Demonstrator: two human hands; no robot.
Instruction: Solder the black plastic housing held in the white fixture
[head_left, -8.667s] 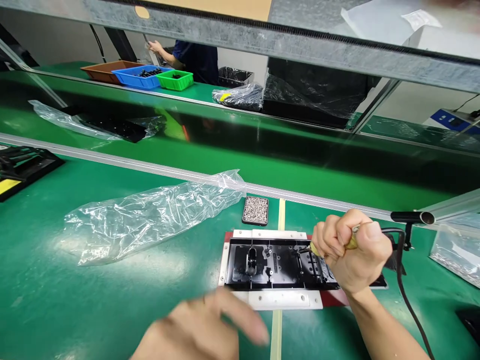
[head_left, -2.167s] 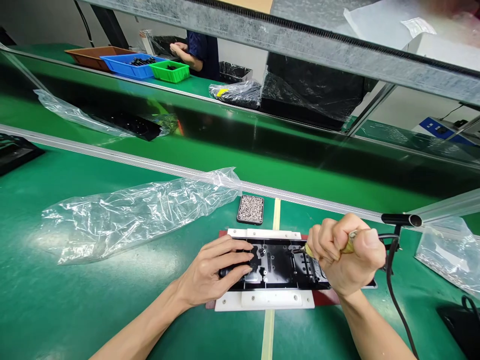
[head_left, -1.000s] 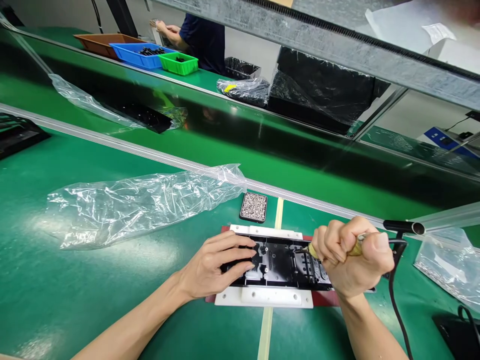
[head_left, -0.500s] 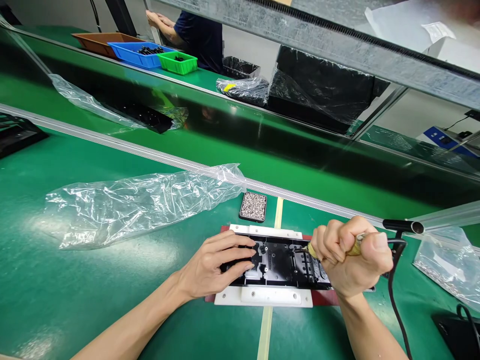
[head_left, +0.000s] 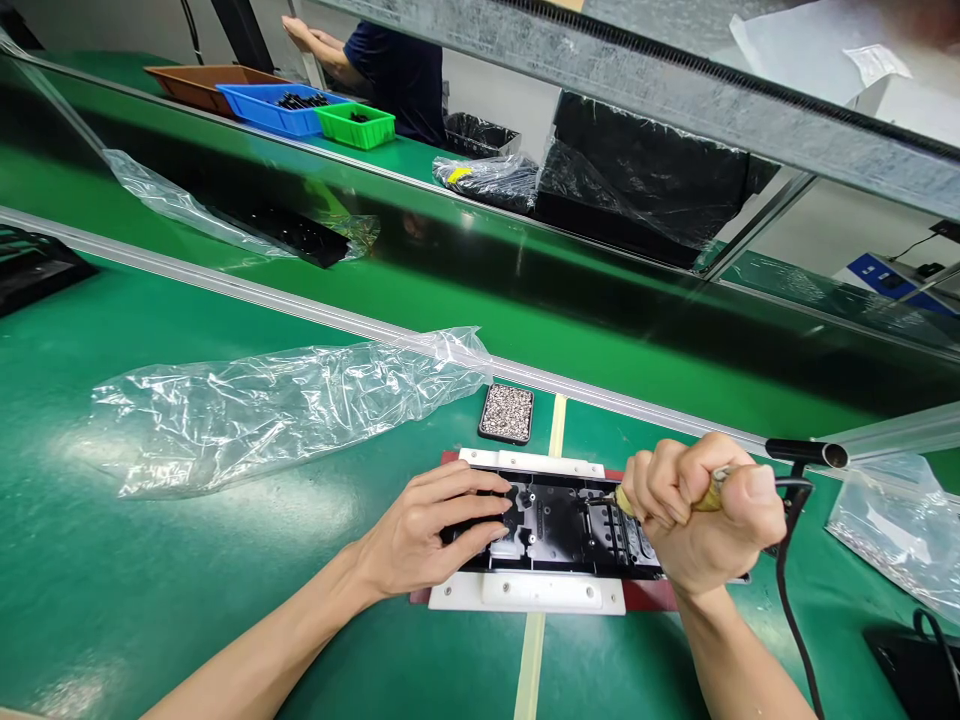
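Observation:
A long black plastic housing (head_left: 556, 525) lies in a white-and-red fixture (head_left: 551, 592) on the green table. My left hand (head_left: 442, 525) rests on the housing's left part, fingers stretched out and a little apart. Wrapped round the yellowish handle of a corded soldering iron (head_left: 624, 499) is my right hand (head_left: 705, 510). The iron's thin metal tip points left and down at the housing, near its middle; whether it touches cannot be made out. My right hand covers part of the housing's right end.
Behind the fixture sits a small black tray (head_left: 507, 413) of tiny metal pieces. A clear plastic bag (head_left: 292, 415) lies left. To the right are a black tube (head_left: 806, 453), a hanging cord (head_left: 784, 600) and another bag (head_left: 896, 530). A co-worker (head_left: 405, 80) is beyond the rail.
The co-worker's hands have shifted slightly left and up. My own hands, the soldering iron and the housing show no visible movement.

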